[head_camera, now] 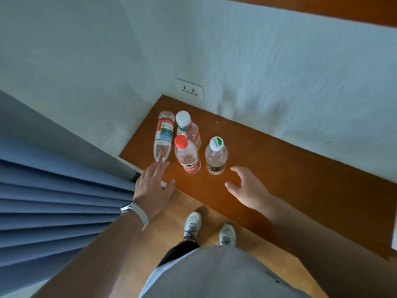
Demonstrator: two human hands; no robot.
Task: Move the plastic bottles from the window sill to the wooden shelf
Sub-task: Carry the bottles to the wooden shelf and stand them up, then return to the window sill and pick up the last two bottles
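Corner ledge (290, 168) with four plastic bottles (187, 155) clustered near its front edge
Spread open, grasping nothing: left hand (153, 186) by the toppled bottle (164, 134), right hand (247, 188) by the green-capped bottle (216, 157), likely set to take one each

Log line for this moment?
left hand open by lying bottle | right hand open by green-capped bottle | red-capped bottle, white-capped bottle upright on sill | none held

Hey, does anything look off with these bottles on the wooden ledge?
Yes. The leftmost bottle lies on its side, while the red-capped bottle, the white-capped bottle behind it and the green-and-white-capped bottle all stand upright. Nothing looks spilled.
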